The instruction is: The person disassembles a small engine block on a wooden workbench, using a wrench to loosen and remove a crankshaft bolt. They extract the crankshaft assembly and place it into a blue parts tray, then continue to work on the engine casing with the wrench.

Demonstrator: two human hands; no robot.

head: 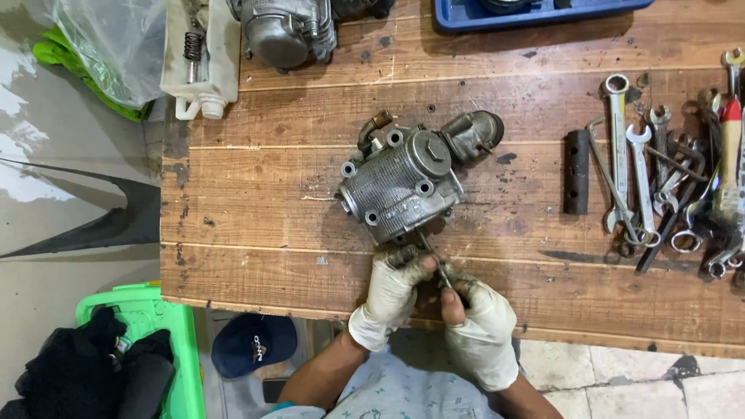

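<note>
A grey finned metal engine part (407,182) lies in the middle of a worn wooden workbench (543,302). Both my hands wear dirty white gloves and meet just below it near the front edge. My left hand (390,293) pinches something small and dark at the part's lower edge. My right hand (479,330) grips a thin metal tool (436,262) whose tip points up at the underside of the part.
Several spanners and keys (660,182) lie at the right, beside a dark metal tube (576,171). Another engine piece (283,31) and a white plastic container (200,54) sit at the back left, a blue tray (535,12) at the back. A green basket (147,341) stands below left.
</note>
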